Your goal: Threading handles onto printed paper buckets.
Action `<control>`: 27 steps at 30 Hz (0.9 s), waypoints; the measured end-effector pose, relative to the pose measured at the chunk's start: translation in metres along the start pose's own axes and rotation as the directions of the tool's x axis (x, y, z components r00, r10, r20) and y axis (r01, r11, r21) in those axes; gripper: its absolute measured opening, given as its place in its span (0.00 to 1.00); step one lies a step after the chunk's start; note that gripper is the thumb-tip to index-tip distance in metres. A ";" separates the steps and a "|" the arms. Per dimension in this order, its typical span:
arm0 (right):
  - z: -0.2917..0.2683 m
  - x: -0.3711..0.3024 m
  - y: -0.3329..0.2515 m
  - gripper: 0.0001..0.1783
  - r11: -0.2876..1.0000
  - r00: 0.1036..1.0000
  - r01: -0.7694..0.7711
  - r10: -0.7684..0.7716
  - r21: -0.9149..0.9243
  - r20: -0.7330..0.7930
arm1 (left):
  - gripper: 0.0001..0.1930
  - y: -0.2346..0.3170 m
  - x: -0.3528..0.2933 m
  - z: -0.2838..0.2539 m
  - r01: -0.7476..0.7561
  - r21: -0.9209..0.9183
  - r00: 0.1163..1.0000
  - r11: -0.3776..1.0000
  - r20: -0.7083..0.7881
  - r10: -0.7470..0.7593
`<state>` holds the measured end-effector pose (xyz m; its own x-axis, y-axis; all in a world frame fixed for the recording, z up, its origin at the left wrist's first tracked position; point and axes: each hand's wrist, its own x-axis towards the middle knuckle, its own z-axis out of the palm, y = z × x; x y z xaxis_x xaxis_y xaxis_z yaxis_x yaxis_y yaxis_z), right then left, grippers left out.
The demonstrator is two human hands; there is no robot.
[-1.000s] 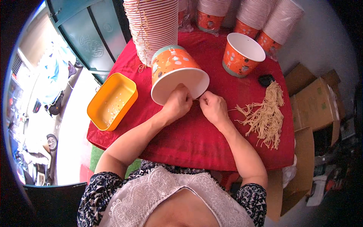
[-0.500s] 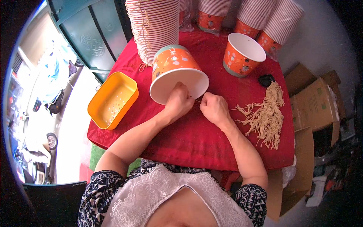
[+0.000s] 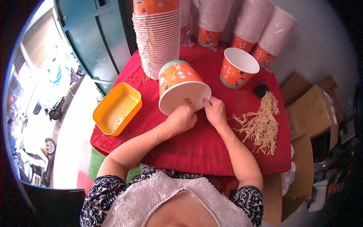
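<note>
An orange paper bucket [image 3: 177, 81] with a white inside lies tilted on the red tablecloth [image 3: 196, 147], its mouth turned toward me. My left hand [image 3: 182, 118] grips the near rim with its fingers curled into the opening. My right hand [image 3: 214, 111] pinches the same rim just to the right; a thin piece of string seems to run between the two hands. A bundle of pale strings [image 3: 261, 124] lies on the cloth right of my right hand.
A tall stack of paper buckets [image 3: 157, 38] stands behind the tilted one, more stacks [image 3: 261, 26] at the back right. One upright bucket [image 3: 237, 68] and a small black object [image 3: 261, 90] sit nearby. A yellow tray [image 3: 117, 109] is at left, cardboard boxes [image 3: 314, 113] right.
Both hands have shifted slightly along the bucket's rim and the bucket has turned a little. The other things have not moved.
</note>
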<state>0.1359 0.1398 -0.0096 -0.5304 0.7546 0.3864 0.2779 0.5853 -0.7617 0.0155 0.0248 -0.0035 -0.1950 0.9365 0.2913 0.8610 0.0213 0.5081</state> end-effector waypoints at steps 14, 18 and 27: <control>-0.066 0.037 -0.053 0.11 0.912 0.915 0.383 -0.396 0.147 0.075 | 0.58 0.064 -0.038 -0.182 -0.388 0.218 0.919 0.896 0.018 0.393; -0.058 0.035 -0.052 0.07 0.920 0.925 0.336 -0.363 0.199 0.114 | 0.60 0.047 -0.031 -0.169 -0.390 0.388 0.914 0.835 0.054 0.402; -0.076 0.008 -0.075 0.14 0.878 0.998 0.042 -0.061 0.477 0.024 | 0.57 0.021 -0.021 -0.138 -0.094 0.290 0.947 0.952 -0.269 0.175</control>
<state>0.1715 0.1244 0.0903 -0.5657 0.7102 0.4190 -0.1598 0.4041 -0.9007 -0.0269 -0.0423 0.1127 -0.1601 0.7963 0.5833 0.9746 0.0340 0.2211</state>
